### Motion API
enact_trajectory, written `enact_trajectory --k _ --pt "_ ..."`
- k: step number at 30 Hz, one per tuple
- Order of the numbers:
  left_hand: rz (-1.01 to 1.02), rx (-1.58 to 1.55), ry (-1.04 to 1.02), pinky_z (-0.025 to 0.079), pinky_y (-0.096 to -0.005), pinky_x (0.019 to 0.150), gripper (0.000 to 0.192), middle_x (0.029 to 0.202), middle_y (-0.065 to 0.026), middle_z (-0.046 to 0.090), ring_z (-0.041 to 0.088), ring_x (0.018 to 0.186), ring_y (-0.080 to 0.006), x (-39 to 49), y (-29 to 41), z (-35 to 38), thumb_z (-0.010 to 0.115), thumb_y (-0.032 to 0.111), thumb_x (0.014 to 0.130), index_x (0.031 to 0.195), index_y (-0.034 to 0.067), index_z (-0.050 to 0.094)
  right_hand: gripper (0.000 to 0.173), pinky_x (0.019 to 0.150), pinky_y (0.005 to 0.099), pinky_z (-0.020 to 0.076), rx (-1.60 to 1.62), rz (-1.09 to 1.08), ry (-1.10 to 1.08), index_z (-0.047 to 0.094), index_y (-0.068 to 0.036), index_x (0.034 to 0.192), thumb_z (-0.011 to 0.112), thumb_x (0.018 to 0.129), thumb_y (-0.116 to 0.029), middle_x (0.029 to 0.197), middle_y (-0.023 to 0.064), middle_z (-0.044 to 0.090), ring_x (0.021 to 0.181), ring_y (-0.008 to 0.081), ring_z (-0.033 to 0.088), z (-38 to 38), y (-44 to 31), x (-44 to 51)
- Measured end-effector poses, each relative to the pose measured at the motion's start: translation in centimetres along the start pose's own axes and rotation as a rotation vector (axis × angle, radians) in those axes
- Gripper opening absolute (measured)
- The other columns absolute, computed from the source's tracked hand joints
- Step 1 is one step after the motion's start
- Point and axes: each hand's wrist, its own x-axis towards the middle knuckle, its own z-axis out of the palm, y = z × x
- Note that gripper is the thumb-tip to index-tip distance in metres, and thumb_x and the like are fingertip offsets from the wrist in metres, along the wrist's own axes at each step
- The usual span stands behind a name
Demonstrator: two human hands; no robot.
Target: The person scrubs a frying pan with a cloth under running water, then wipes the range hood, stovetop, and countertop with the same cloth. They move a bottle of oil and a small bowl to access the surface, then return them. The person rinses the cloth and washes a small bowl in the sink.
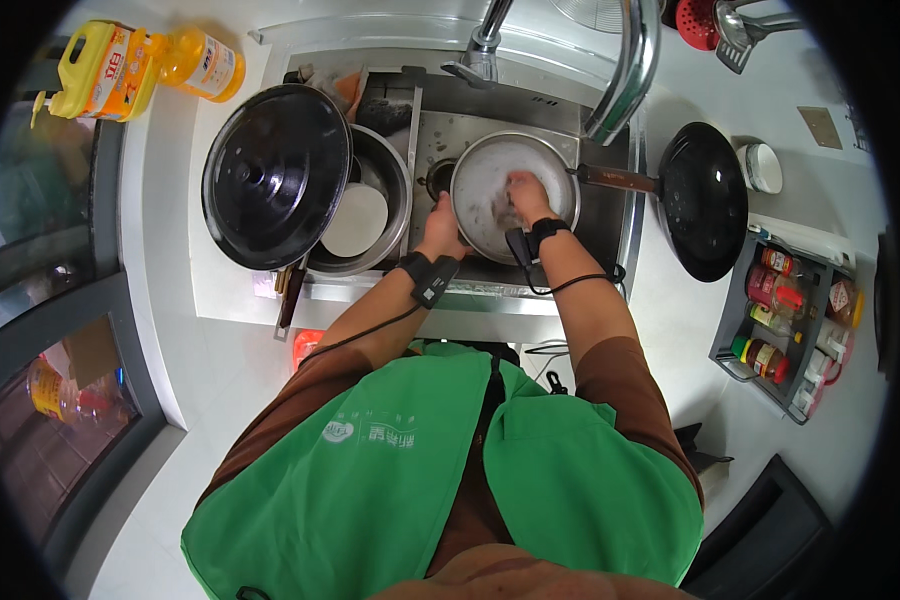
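A round metal basin with whitish, sudsy contents sits in the right bowl of the stainless steel sink. My left hand holds the basin's left rim. Inside the basin, my right hand is bent down into the suds; a blurred greyish thing shows below its fingers, and whether the hand grips it I cannot tell. Left of the divider stands a metal pot with a white bowl in it. A large dark lid leans over that pot's left side.
A faucet and a thick chrome spout rise behind the basin. At right lies a black wok, its handle reaching over the sink edge. A rack of condiment jars stands beyond. Yellow detergent bottles stand at far left.
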Motion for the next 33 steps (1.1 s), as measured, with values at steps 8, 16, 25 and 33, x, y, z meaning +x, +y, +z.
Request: enact_trajectory --k 8,16,25,33 --pt "-0.061 -0.117 0.080 0.036 -0.0695 0.101 0.071 0.144 -0.0119 0.053 0.049 0.130 -0.0395 -2.5 1.7 2.1 0.029 0.068 0.101 0.143 0.014 0.046 0.062 0.057 0.0315 0.0477 0.095 -0.095 -0.386 0.042 -0.007 0.145 0.066 0.088 -0.013 0.103 0.0120 0.064 0.073 0.0172 0.059 5.4 -7.9 -4.4" --pt "0.026 -0.055 -0.040 0.047 -0.0532 0.098 0.052 0.133 -0.0169 0.060 0.059 0.116 -0.0365 -3.0 1.7 3.3 0.039 0.044 0.104 0.130 0.002 0.056 0.026 0.085 0.0471 0.0526 -1.168 -0.432 -0.743 0.076 -0.005 0.098 0.056 0.088 -0.018 0.107 0.0224 0.071 0.098 0.0383 0.068 -4.3 0.1 -7.5" --pt "0.187 0.162 0.122 0.043 -0.0427 0.105 0.053 0.138 -0.0198 0.053 0.053 0.126 -0.0359 -2.2 0.5 3.8 0.063 0.024 0.092 0.135 -0.002 0.050 0.043 0.094 0.0490 0.0525 -1.058 -0.698 0.171 0.057 -0.005 0.133 0.056 0.090 -0.006 0.154 0.0157 0.038 0.127 0.0363 0.051 -5.7 -2.9 -1.8" --pt "0.323 0.419 -0.016 0.036 -0.0548 0.104 0.061 0.150 -0.0134 0.042 0.040 0.132 -0.0312 5.1 -4.5 2.7 0.062 0.035 0.093 0.145 0.007 0.046 0.037 0.086 0.0436 0.0557 -1.140 -0.302 -0.483 0.065 -0.009 0.126 0.065 0.090 -0.017 0.138 0.0142 0.057 0.111 0.0305 0.063 -3.3 0.5 0.1"
